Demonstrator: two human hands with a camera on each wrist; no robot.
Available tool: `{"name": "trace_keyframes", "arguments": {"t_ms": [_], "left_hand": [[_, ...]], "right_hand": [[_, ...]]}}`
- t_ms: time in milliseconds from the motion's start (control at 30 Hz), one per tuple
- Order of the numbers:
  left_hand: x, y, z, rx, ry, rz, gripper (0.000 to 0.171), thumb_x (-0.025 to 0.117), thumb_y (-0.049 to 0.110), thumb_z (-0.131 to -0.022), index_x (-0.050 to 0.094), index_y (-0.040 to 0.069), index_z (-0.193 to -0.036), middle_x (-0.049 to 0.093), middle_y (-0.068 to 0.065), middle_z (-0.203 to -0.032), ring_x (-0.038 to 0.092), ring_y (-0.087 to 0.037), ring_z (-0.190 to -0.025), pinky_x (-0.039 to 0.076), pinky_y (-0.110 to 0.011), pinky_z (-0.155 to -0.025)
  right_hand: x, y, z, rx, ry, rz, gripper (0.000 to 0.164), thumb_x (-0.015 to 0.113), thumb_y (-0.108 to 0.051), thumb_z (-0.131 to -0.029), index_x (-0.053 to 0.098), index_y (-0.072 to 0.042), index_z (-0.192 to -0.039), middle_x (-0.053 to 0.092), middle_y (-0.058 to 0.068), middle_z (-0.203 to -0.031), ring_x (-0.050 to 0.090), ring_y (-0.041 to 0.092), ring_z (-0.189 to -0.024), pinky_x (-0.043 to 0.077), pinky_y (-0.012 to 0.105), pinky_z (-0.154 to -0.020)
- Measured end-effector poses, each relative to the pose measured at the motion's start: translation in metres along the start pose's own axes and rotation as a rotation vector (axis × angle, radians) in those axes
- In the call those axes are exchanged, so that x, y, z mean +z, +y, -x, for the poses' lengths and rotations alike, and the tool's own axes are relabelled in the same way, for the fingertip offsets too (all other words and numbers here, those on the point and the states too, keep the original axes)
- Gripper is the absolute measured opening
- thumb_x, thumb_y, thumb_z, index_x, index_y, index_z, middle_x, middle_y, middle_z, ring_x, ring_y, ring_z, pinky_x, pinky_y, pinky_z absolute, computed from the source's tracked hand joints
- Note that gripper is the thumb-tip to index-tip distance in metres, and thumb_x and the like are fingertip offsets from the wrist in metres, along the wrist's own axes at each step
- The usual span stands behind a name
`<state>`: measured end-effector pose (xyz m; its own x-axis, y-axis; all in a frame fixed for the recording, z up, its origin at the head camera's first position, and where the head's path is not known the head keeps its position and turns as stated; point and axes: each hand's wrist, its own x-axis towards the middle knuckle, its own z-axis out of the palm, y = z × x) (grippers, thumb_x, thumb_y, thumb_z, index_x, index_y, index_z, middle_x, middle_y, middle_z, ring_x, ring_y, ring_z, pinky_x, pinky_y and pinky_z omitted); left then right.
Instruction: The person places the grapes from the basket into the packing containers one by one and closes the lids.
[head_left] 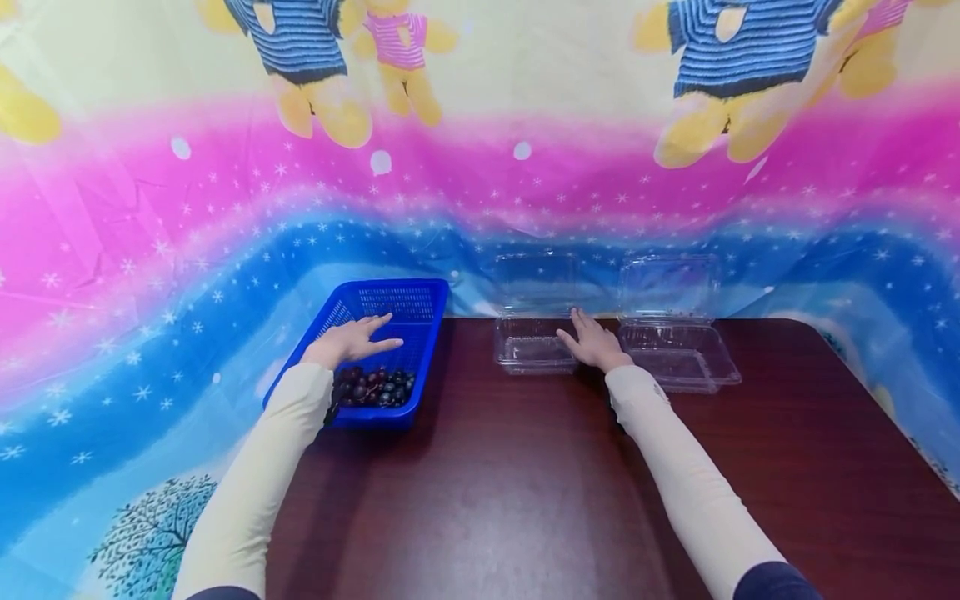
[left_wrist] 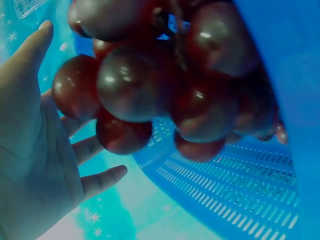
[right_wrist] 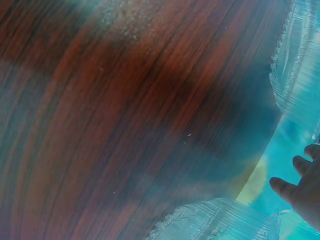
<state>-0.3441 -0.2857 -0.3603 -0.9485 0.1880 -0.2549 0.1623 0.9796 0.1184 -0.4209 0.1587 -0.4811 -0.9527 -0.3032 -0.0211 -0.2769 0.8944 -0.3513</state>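
Over the blue plastic basket (head_left: 429, 354), my left hand (head_left: 348, 340) is held with its fingers spread and nothing in them. Dark red grapes (head_left: 375, 387) lie in the near end of the basket; they loom large in the left wrist view, beside the spread left hand (left_wrist: 45, 150). My right hand (head_left: 594, 340) reaches out between two clear plastic boxes, its fingers extended and holding nothing. The left clear box (head_left: 534, 354) and the right clear box (head_left: 675, 358) both stand with lids raised. Whether the right hand touches either box, I cannot tell.
The dark brown wooden table (head_left: 495, 483) carries the basket and boxes. Behind it hangs a cloth (head_left: 480, 183) printed with bears and snowflakes. The raised lids of the boxes are close to this cloth. At the right, the table's edge (head_left: 885, 425) slopes away.
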Motion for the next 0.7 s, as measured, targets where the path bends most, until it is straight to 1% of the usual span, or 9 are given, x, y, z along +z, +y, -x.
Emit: {"name": "trace_keyframes", "arguments": {"t_ms": [200, 467, 600, 700], "left_hand": [[0.004, -0.005, 0.004, 0.012, 0.004, -0.005, 0.084, 0.030, 0.074, -0.084, 0.013, 0.025, -0.150, 0.016, -0.016, -0.153, 0.016, -0.042, -0.138, 0.015, -0.066, -0.104], [0.005, -0.011, 0.008, 0.056, -0.009, 0.057, 0.080, 0.035, 0.069, -0.087, 0.018, 0.023, -0.149, 0.018, -0.017, -0.152, 0.017, -0.041, -0.138, 0.018, -0.063, -0.105], [0.006, -0.013, 0.010, 0.082, -0.001, 0.074, 0.077, 0.037, 0.066, -0.088, 0.021, 0.021, -0.149, 0.020, -0.017, -0.152, 0.016, -0.040, -0.138, 0.018, -0.062, -0.106], [0.006, -0.013, 0.011, 0.090, 0.001, 0.079, 0.078, 0.037, 0.067, -0.087, 0.021, 0.022, -0.149, 0.019, -0.016, -0.152, 0.014, -0.039, -0.139, 0.017, -0.061, -0.107]], "right_hand": [[0.000, 0.000, 0.000, -0.001, 0.001, 0.007, 0.076, 0.020, -0.056, -0.097, 0.004, -0.003, -0.149, 0.004, 0.020, -0.154, 0.011, 0.039, -0.140, 0.016, 0.061, -0.107], [0.000, -0.001, 0.001, 0.004, -0.004, 0.000, 0.075, 0.021, -0.055, -0.097, 0.004, -0.004, -0.149, 0.004, 0.019, -0.154, 0.010, 0.038, -0.140, 0.016, 0.061, -0.107], [-0.001, -0.001, 0.001, 0.005, -0.006, -0.003, 0.074, 0.022, -0.055, -0.097, 0.004, -0.004, -0.149, 0.004, 0.019, -0.154, 0.010, 0.038, -0.140, 0.016, 0.060, -0.107], [-0.001, 0.000, 0.001, 0.001, -0.002, -0.003, 0.075, 0.022, -0.055, -0.097, 0.004, -0.004, -0.149, 0.005, 0.019, -0.154, 0.010, 0.038, -0.140, 0.016, 0.061, -0.107]]}}
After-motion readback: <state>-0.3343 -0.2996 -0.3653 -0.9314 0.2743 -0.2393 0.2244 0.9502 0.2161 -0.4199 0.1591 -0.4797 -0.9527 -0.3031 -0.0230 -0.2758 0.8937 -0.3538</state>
